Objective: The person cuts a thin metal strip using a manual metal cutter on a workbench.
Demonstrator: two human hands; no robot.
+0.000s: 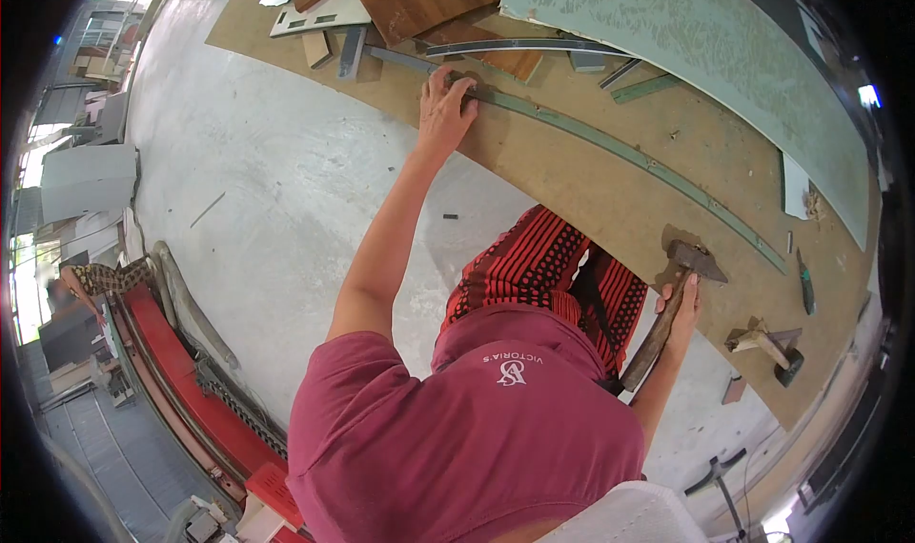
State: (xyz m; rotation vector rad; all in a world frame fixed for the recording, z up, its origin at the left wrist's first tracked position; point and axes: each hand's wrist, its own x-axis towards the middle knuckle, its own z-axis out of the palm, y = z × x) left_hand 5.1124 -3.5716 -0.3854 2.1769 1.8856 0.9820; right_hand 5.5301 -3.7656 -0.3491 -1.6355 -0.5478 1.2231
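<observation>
My left hand [446,114] is at the near edge of the workbench, its thumb and fingers pinched on a long narrow green strip [610,145]. The strip lies along the board top and curves away to the right in this wide view. A hammer [658,338] with a worn wooden handle and dark metal head is in my right hand [681,305], closed on the handle near the head. The hammer head is over the bench edge, apart from the strip. Fingers partly hide the strip's left part.
The brown bench top [591,205] carries a large pale green panel [686,48], wooden boards [419,0] and offcuts. Right of my right hand lie another hammer [762,343] and a green-handled tool [806,286]. A red machine [181,381] and another person's arm [81,291] are at left.
</observation>
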